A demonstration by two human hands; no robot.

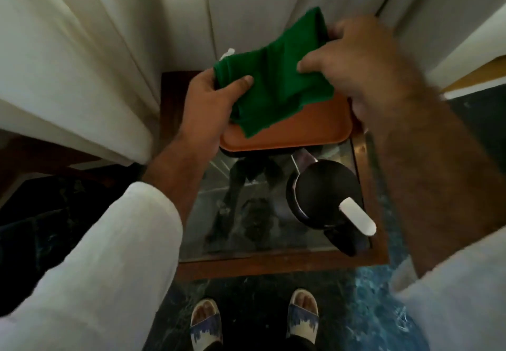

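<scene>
Head view: both hands, left hand (208, 104) and right hand (364, 68), grip green cloth (276, 82) over tray (301, 129).

1 green cloth (273, 82), 1 orange tray (301, 129), 1 blk kettle (325, 186), 1 glass tbl (273, 265), 2 sandals (206, 323) (302, 315)

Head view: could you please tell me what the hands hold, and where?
A green cloth: left hand grips its left end, right hand pinches its right edge.

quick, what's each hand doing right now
Left hand: closed on the green cloth, thumb pinching its left end.
Right hand: closed on the same cloth's right side, thumb on top, above the orange tray.
</scene>
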